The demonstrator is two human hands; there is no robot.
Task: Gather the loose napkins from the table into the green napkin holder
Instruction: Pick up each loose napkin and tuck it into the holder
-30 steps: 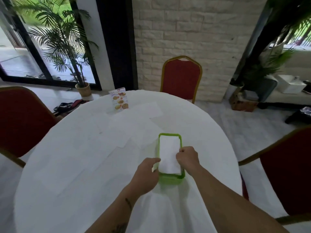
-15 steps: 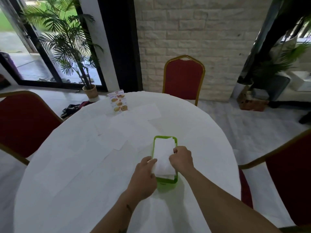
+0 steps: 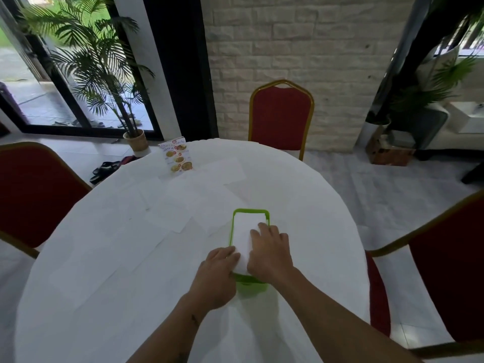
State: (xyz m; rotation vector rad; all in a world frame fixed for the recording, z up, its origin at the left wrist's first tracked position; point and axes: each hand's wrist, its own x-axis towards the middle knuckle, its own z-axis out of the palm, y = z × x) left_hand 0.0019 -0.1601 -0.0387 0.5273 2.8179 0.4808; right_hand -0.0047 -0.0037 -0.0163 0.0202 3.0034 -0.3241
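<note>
Both hands press on the white napkin stack [image 3: 245, 239] in the green napkin holder [image 3: 251, 281], just below frame centre.

The right hand [image 3: 271, 251] lies flat on the stack, fingers spread and extended — nothing clamped. The left hand [image 3: 217, 273] rests at the holder's left edge, fingers loosely curled with tips touching the stack; whether it pinches anything cannot be told. The hands hide the holder's near half. Loose napkins [image 3: 170, 218] on the white table [image 3: 104, 284] barely stand out — edges faint. A menu card [image 3: 176, 158] stands at the far rim, a red chair [image 3: 281, 119] behind it.
</note>
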